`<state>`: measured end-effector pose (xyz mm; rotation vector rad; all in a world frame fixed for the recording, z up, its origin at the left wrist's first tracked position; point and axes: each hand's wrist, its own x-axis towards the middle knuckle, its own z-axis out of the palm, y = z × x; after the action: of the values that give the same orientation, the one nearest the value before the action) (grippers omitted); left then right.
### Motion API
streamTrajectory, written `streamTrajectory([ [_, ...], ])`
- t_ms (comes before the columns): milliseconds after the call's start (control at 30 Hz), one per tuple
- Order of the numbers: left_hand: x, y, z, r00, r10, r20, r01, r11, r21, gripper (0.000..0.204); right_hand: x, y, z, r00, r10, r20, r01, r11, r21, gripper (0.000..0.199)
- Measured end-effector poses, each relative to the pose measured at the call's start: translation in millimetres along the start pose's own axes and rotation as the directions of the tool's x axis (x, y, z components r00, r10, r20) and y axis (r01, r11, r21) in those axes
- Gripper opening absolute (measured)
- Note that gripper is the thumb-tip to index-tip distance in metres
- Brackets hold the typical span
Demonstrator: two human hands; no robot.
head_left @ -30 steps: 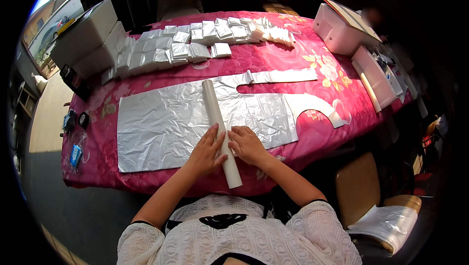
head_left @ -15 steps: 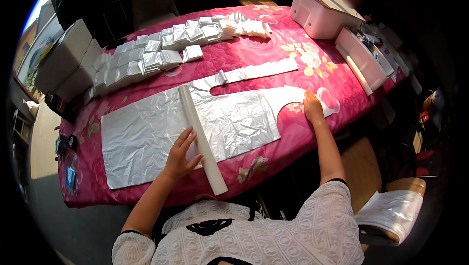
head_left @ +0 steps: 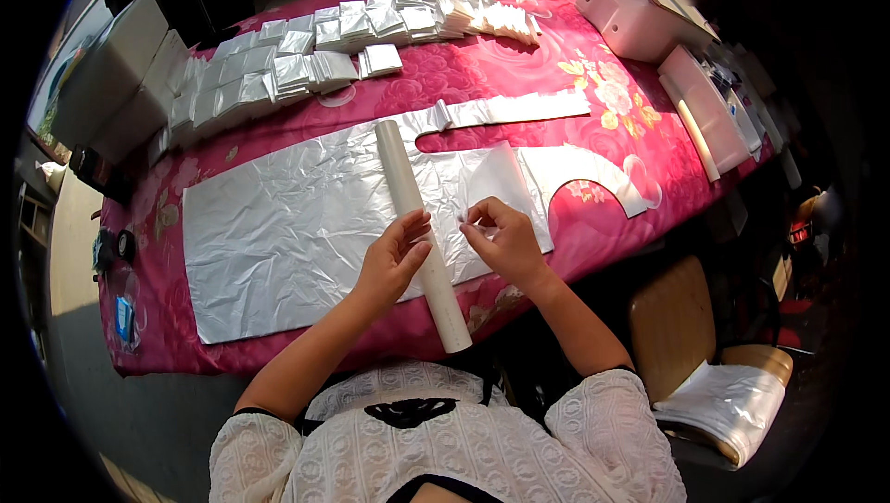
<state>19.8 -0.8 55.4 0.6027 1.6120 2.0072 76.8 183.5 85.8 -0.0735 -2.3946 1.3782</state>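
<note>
Left hand (head_left: pixel 389 257) half-curled at white tube (head_left: pixel 400 169), thumb apart from fingers — tube lies slantwise across silvery plastic sheeting (head_left: pixel 269 243) on pink floral tablecloth (head_left: pixel 464 86). Right hand (head_left: pixel 505 241) near tube, thumb and fingertips bunched close — can't tell if pinching sheeting tbh.

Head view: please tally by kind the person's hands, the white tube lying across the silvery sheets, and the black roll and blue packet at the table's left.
Hands: 2 (left hand, right hand)
White tube: 1
Black roll: 1
Blue packet: 1
Total: 5
</note>
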Motion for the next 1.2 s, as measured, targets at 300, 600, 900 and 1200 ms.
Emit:
streamTrajectory([
  [300, -46, 42, -146, 0.849, -0.527, -0.036, 0.527, 0.850, -0.011, 0.019, -58, -77, 43, 0.899, -0.287, 0.330, 0.350, 0.924, -0.152, 0.040],
  [600, -100, 83, -265, 0.799, -0.486, -0.354, 0.600, 0.671, 0.436, 0.023, -99, -45, 26, 0.807, 0.511, 0.295, -0.311, 0.793, -0.524, 0.049],
  [900, -47, 86, -145, 0.951, 0.309, 0.018, -0.115, 0.299, 0.947, 0.035, -98, -43, 27, 0.768, 0.562, 0.309, -0.407, 0.799, -0.443, 0.044],
  [1200, -1, -40, -23, 0.963, 0.209, 0.168, -0.221, 0.269, 0.937, 0.057, -102, -38, 20, 0.737, 0.575, 0.356, -0.449, 0.810, -0.377, 0.045],
])
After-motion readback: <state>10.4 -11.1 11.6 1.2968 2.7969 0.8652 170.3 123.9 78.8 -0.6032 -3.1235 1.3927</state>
